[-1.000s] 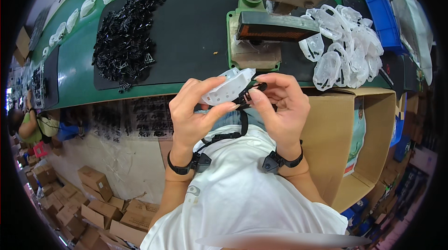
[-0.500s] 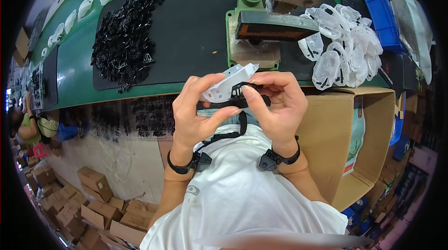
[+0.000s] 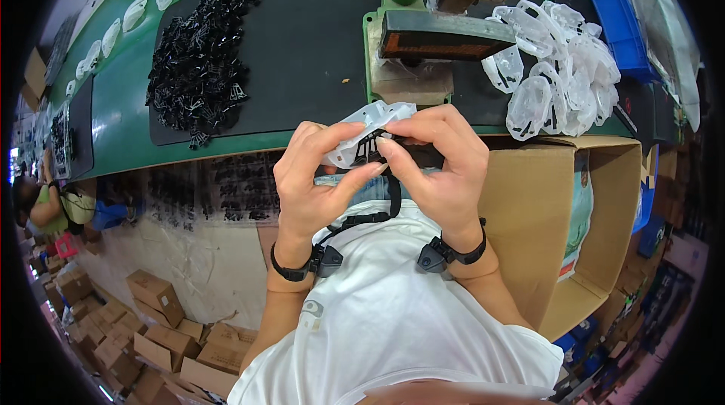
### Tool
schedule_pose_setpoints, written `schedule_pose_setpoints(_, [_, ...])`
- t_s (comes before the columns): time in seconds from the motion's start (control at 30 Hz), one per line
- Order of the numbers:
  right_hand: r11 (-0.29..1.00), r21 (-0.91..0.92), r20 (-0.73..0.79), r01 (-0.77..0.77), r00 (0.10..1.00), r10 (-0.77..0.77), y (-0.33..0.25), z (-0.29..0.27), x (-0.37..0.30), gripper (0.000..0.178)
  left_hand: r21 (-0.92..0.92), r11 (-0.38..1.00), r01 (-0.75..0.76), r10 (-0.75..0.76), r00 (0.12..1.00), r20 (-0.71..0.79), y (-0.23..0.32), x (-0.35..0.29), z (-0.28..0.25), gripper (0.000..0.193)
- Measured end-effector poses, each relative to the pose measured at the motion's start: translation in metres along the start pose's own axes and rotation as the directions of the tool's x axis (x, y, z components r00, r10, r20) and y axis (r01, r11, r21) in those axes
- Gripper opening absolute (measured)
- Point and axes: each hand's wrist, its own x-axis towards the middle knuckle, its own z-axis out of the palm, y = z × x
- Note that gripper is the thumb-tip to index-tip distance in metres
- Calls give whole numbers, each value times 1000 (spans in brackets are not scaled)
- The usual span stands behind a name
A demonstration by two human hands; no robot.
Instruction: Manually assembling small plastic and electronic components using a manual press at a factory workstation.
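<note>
At the bench (image 3: pixel 117 122), the left hand (image 3: pixel 308 171) grips a white shell (image 3: pixel 376 113), the right hand (image 3: pixel 447 156) a half-hidden clip (image 3: pixel 368 148).

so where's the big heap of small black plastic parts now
In the head view, the big heap of small black plastic parts is at upper left, on the left end of the wide black mat, beyond the left hand.

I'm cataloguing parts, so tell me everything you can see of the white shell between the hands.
The white shell looks like translucent plastic, curved, with small openings in its side. It is held up, slanting, its right end higher, near the press. The left hand grips its left part; the right hand holds a black slotted piece against it. Some of it is hidden.
</note>
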Motion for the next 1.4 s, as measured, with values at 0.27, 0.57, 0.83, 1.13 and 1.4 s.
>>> schedule_pose_setpoints(0.27, [994,-74,-40,74,996,-77,3,-1,1,19,-28,999,-22,22,1000,10,7,5,4,44])
schedule_pose_setpoints(0.57, [978,-171,-115,115,984,-136,1,-1,-9,27,-436,879,194,-229,973,-27,9,13,9,19])
schedule_pose_setpoints(0.83, [964,243,89,-104,992,85,7,-20,3,23,-356,934,-11,37,997,67,9,24,17,18])
schedule_pose_setpoints(1.13, [907,347,120,-239,970,210,7,-32,1,12,-400,905,148,-94,984,153,7,24,25,23])
schedule_pose_setpoints(1.4, [882,403,63,-243,969,238,8,-36,23,17,-84,975,-206,216,969,124,8,52,27,49])
